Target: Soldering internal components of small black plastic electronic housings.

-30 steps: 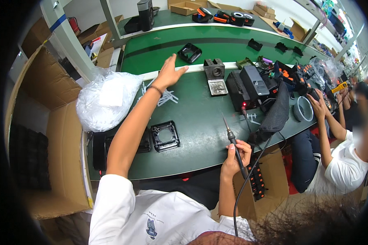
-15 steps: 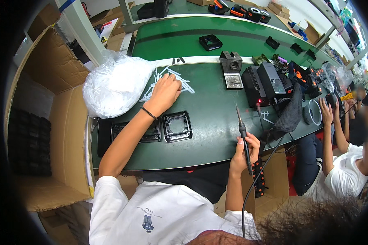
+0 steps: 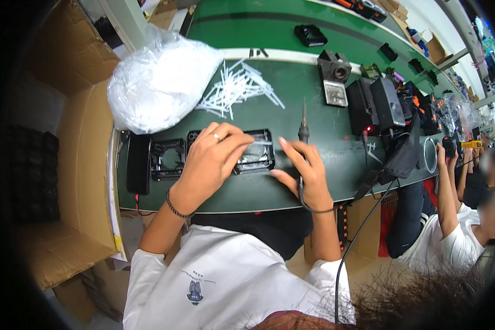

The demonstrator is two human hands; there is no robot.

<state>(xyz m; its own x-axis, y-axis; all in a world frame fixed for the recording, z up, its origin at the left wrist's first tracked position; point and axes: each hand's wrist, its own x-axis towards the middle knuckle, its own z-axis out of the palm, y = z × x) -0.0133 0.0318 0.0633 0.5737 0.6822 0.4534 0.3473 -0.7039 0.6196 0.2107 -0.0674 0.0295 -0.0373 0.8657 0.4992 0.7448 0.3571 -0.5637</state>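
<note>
From the head camera, your left hand lies palm down on the green workbench, fingers curled together over the near edge of a black square fan frame; a thin clear plastic tube seems to be pinched at the fingertips, though you cannot tell this for certain. The frame sits flat just in front of you, with a second black fan frame just beside it on the left and a flat black device beyond that.

Your right hand is wrapped around a soldering iron, its tip pointing up and away from you, its cable running down past your wrist. The index finger stretches toward the frame's right edge.

A loose pile of clear plastic tubes lies farther back, next to a crumpled clear plastic bag. A black soldering station stands to the right. Other people's arms reach in at the far right.
</note>
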